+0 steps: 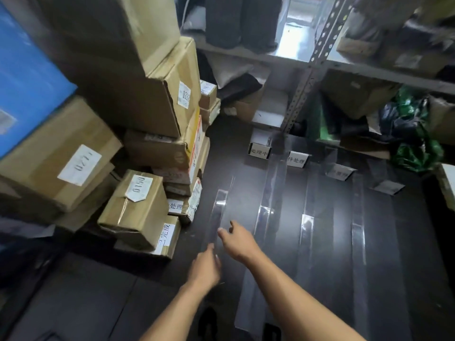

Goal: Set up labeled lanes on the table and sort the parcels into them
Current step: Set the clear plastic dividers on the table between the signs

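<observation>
Several strips of clear tape run lengthwise down the dark table (406, 230), marking lanes. The leftmost tape strip (219, 207) lies under my hands. My right hand (237, 239) rests on that strip with fingers stretched forward. My left hand (205, 265) touches the strip's near part, fingers loosely extended. White lane labels stand at the far end: first label (259, 151), second label (297, 159), third label (341, 172). A stack of cardboard parcels (138, 205) with numbered stickers fills the table's left side.
A blue box (27, 77) sits on top of the stack at far left. Metal shelving (307, 77) with boxes and green and black bags (413, 134) stands behind the table. A white paper (387, 187) lies at the far right lane.
</observation>
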Demonstrator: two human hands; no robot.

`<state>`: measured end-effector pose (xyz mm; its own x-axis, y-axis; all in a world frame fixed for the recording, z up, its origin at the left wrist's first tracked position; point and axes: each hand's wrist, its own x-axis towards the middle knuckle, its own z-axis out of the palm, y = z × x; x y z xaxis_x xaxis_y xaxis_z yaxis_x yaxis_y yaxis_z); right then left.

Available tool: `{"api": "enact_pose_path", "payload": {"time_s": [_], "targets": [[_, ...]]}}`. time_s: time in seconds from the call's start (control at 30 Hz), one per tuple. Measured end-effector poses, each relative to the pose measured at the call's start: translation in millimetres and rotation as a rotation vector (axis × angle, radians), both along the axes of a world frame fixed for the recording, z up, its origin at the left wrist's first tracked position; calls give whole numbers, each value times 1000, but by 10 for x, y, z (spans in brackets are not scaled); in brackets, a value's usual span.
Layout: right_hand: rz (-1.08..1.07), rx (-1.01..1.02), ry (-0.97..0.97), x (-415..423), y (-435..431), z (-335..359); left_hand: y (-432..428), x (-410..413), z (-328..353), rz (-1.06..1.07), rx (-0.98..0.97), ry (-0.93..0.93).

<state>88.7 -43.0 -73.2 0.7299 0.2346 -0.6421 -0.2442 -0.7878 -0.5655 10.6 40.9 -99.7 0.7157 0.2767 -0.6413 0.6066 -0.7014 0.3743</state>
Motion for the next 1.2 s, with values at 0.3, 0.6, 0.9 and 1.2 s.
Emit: {"api": "enact_pose_path", "payload": {"time_s": [0.3,0.6,0.9,1.2], "targets": [[-125,233,-222,70,-169,879,-296,215,1026,-63,117,-249],[-389,157,-588,509,-2076,1868,-2101,732,2071,-256,22,-609],[-609,-82,-616,707,-4502,1752,-4582,1029,1822,-389,-149,-476],[-822,-103,-445,914,-5591,797,-5675,1154,1080,-484,-152,-234]]}}
